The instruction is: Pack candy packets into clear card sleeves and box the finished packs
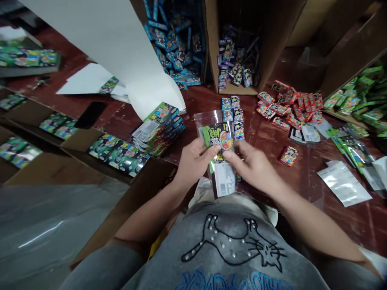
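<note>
Between my two hands is a clear plastic bag (200,121) with a printed green and black card (222,177) in it. My left hand (195,159) grips its left edge, thumb pressed on the front. From the other side my right hand (252,165) holds it, its thumb also on the front. The fingers behind the bag are hidden. Just past the bag, small blue and purple boxes (238,117) lie in rows on the table, partly covered by it. A stack of filled packs (157,125) sits to the left of my left hand.
Cardboard cartons at the back hold blue boxes (178,52), purple boxes (225,60) and green boxes (365,96). Red boxes (292,102) are piled at the right, near flat bags (344,183). Open cartons of packs (117,155) stand left, by a dark phone-like slab (90,114).
</note>
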Demonstrator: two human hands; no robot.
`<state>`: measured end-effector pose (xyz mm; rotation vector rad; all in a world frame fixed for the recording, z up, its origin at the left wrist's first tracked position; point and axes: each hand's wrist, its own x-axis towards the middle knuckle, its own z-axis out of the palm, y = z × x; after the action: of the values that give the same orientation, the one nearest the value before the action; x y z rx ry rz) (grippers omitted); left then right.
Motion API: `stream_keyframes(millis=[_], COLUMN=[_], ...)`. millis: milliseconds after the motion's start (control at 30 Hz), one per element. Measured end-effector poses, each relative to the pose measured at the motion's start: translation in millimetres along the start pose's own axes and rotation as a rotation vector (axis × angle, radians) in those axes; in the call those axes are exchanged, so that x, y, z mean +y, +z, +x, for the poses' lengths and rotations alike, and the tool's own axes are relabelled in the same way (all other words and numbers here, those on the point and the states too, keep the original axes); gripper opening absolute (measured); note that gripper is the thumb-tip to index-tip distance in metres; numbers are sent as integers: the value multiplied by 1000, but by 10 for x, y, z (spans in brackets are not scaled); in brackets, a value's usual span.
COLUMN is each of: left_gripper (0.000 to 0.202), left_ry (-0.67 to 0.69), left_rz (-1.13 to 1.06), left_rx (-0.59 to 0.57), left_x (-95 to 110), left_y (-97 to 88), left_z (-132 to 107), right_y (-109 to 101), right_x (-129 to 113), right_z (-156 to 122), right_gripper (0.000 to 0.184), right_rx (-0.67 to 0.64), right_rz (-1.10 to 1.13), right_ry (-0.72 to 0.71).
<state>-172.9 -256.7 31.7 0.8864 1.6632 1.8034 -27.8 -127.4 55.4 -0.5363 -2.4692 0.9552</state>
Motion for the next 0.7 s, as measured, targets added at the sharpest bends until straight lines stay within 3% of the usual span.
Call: stream_keyframes(millis=[100,200,333,433,600,700], left_gripper=[46,49,50,50,40,34], left_ry=[-63,-137,-171,-94,15,63], left_rz=[46,43,10,80,407,443], left_rx=[-23,-110,-122,-74,70,109], left_x=[-187,-343,-526,-624,-660,-640], left_y=[-38,-10,58,42,-58,-72], left_z=[-234,-467,-628,-666,-718,-730], right_y=[410,580,620,598,567,621], right_x=[31,101,201,185,65,45], right_z=[-185,-263,-270,-247,-108,8], right_gripper=[43,38,34,40,49,46], right_rx=[26,108,170,196,122,52], right_rz=[-24,-15,-11,-48,-23,-54], right_ry=[172,206,203,199,212,220])
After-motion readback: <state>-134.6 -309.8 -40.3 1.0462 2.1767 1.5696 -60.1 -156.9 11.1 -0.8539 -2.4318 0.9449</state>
